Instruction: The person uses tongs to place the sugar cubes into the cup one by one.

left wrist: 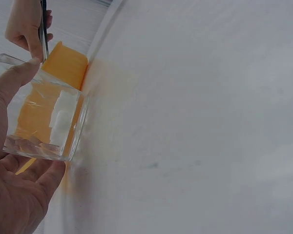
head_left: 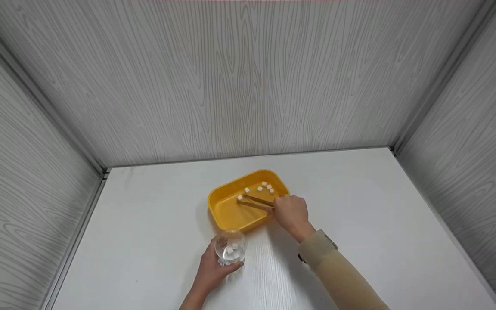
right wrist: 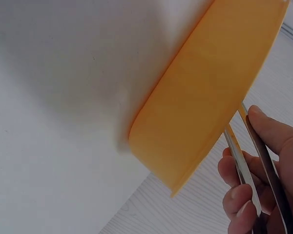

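A pair of metal tongs (head_left: pixel 256 202) is held in my right hand (head_left: pixel 292 214), its tips inside the yellow tray (head_left: pixel 226 217) beside a white cube (head_left: pixel 240 198). Whether the tips touch that cube I cannot tell. In the right wrist view, fingers and thumb of the right hand (right wrist: pixel 278 180) wrap the two arms of the tongs (right wrist: pixel 266 163), which stand apart. My left hand (head_left: pixel 213 267) grips a clear glass (head_left: pixel 230 245) with white cubes in it, just in front of the tray. The left wrist view has the thumb and fingers (left wrist: pixel 19 190) around the glass (left wrist: pixel 44 114).
Several more white cubes (head_left: pixel 259 189) lie toward the tray's right and back. The tray stands on a white table (head_left: pixel 144 232), with grey wood-patterned panels (head_left: pixel 239 86) behind it and at both sides.
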Demonstrator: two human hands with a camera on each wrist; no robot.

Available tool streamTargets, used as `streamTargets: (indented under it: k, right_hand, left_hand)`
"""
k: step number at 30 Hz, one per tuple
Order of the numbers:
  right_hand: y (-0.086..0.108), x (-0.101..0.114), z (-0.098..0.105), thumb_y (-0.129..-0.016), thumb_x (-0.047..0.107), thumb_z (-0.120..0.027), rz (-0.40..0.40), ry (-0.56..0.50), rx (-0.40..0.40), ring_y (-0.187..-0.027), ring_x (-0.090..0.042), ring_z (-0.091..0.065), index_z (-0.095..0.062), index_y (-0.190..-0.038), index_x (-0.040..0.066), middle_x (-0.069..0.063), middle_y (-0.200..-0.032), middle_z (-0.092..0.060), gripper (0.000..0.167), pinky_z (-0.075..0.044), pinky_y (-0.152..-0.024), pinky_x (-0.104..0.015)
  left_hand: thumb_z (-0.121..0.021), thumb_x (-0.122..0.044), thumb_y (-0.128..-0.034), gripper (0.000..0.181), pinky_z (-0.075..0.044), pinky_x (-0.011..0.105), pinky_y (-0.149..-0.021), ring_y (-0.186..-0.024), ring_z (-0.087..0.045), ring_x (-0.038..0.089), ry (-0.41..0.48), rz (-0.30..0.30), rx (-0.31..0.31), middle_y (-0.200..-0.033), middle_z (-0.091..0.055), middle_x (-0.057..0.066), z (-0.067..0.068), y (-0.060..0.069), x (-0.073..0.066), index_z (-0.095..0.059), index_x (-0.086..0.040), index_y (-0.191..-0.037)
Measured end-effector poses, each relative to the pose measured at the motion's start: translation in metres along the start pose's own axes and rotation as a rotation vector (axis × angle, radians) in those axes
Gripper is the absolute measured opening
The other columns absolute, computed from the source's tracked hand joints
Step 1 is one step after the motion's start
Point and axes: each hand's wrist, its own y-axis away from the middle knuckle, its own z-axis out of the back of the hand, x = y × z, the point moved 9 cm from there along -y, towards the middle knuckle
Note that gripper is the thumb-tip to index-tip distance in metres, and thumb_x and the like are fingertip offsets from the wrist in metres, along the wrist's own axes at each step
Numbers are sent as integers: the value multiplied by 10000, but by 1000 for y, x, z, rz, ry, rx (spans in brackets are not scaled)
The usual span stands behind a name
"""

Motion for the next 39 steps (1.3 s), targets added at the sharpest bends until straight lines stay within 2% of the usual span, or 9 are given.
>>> streamTargets:
  k: [5,11,19,23,27,39]
  right_hand:
    - [-1,2,1,-816,431,-778,19,-1,-27,-461,-226,-509,-742,-763,30,-67,-561,-576,405,-504,-427,-419]
    - [-1,2,1,-813,407,-787,19,-7,-24,-461,-211,-496,-752,-788,27,-63,-568,-588,383,-506,-440,-409]
    - [0,4,1,-807,466,-764,32,9,-62,-442,-231,-530,-738,-719,41,-63,-539,-579,435,-491,-394,-409]
    - [0,2,0,-831,439,-753,26,-3,-56,-450,-241,-524,-713,-692,42,-63,-535,-563,423,-494,-409,-423]
    - [-1,-1,-3,-839,395,-762,3,-32,-27,-467,-252,-524,-712,-713,41,-68,-554,-571,379,-497,-429,-425]
    - [3,-8,-2,-845,416,-754,-29,-98,15,-473,-208,-497,-773,-875,57,-60,-599,-609,361,-478,-445,-380]
  left_hand:
    - [-908,-286,-661,1022,-307,508,-1140,-1337,-418,376,8,-6,4,-1432,-469,197,0,1,-1,-347,21,-1459]
    - [-909,-299,-659,1025,-306,501,-1142,-1340,-414,376,23,-10,7,-1434,-467,197,0,2,-2,-347,16,-1457]
    - [-907,-249,-673,1007,-304,512,-1140,-1341,-408,390,37,-14,7,-1425,-473,201,0,2,-1,-339,17,-1461]
    - [-909,-260,-667,1005,-311,509,-1138,-1335,-418,382,27,-8,5,-1420,-481,194,0,2,0,-348,14,-1455]
    - [-909,-265,-667,1005,-315,515,-1134,-1335,-419,380,29,-8,8,-1425,-477,195,-1,2,0,-351,16,-1454]
    - [-912,-259,-661,989,-319,511,-1133,-1326,-431,367,34,-5,0,-1409,-493,183,0,2,0,-367,3,-1445]
